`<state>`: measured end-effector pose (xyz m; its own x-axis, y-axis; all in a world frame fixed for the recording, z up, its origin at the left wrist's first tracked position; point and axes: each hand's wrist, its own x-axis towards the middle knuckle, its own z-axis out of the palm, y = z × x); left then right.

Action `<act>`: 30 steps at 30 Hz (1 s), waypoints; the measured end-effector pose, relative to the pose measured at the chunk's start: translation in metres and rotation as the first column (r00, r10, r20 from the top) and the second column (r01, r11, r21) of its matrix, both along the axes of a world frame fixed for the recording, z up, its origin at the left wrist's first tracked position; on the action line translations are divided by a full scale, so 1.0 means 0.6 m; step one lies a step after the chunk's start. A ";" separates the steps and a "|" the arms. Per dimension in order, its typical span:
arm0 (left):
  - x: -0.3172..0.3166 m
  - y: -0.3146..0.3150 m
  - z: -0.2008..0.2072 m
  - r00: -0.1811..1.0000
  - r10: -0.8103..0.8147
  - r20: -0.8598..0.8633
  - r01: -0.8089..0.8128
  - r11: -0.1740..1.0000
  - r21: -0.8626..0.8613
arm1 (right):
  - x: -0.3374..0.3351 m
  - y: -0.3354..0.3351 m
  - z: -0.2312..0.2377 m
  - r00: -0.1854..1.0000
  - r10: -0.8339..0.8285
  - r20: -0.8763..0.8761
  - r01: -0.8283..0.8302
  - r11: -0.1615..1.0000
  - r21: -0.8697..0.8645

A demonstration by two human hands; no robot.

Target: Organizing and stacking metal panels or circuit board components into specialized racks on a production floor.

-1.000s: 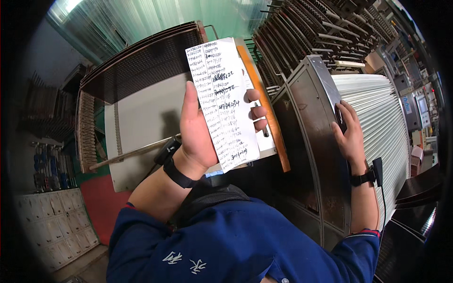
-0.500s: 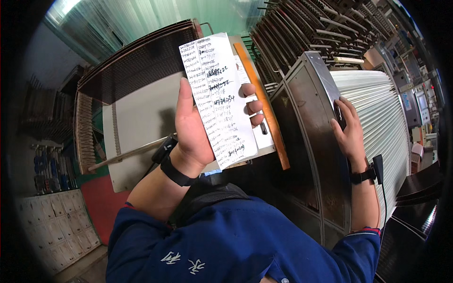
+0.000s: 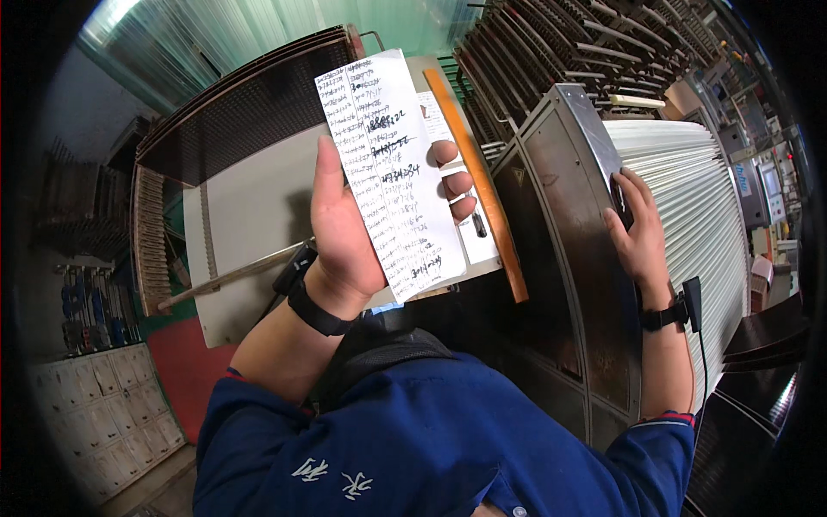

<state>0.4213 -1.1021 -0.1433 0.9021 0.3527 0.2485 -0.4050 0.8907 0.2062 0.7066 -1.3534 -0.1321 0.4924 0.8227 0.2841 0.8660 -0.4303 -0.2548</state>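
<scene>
My left hand [image 3: 345, 224] grips a long white paper strip [image 3: 413, 202] covered in handwritten black lines. The thumb stands along its left side, and several fingertips curl round the right edge from behind. My right hand [image 3: 639, 228] rests on the top edge of a grey metal cabinet [image 3: 579, 129], thumb apart from the fingers. A small dark patch lies under those fingertips; what it is I cannot make out. Behind the strip, more white paper [image 3: 481, 248] with a black pen [image 3: 478, 224] on it lies on the table, partly hidden.
An orange bar [image 3: 478, 181] runs beside the paper. To the left is a pale board [image 3: 258, 207] with a wooden rod [image 3: 233, 277] and a dark mesh rack [image 3: 250, 112]. White pleated sheets [image 3: 680, 198] stand right of the cabinet; dark metal racks [image 3: 534, 69] rise behind.
My left hand and the paper strip have shifted slightly left and up. My right hand stays on the cabinet edge, almost unmoved.
</scene>
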 end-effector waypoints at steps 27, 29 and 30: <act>0.000 0.001 -0.005 1.000 -0.005 -0.001 0.005 1.000 -0.025 | 0.004 -0.002 -0.004 1.000 -0.005 -0.007 0.005 1.000 -0.011; -0.001 0.001 -0.005 1.000 -0.001 -0.004 0.001 1.000 -0.030 | 0.005 -0.001 -0.004 1.000 0.005 -0.005 -0.005 1.000 -0.004; 0.000 0.000 -0.005 1.000 -0.003 -0.013 0.003 0.999 -0.038 | 0.005 -0.001 -0.003 1.000 0.005 -0.028 -0.005 1.000 0.007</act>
